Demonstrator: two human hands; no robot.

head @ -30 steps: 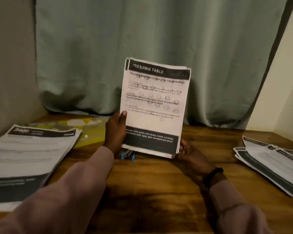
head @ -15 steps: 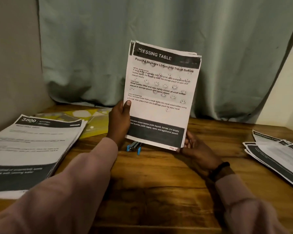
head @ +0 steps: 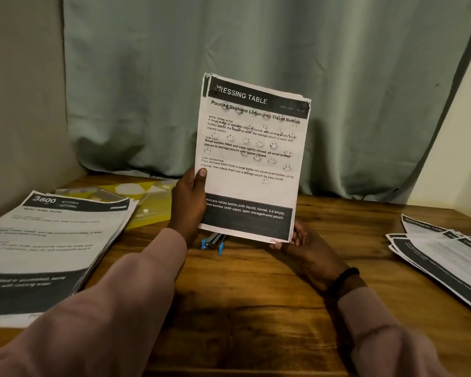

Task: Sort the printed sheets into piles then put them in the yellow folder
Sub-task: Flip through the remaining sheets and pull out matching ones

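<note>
Left hand, right hand: fingers curled.

Bare table centre; paper piles flank sides.

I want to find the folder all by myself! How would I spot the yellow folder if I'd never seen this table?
Look at the wooden table in front of the green curtain, then go to its far left corner. The yellow folder lies flat there, partly tucked under the pile of sheets headed "3800 Kitchen". It is the only yellow thing; everything around it is black-and-white paper.
</note>
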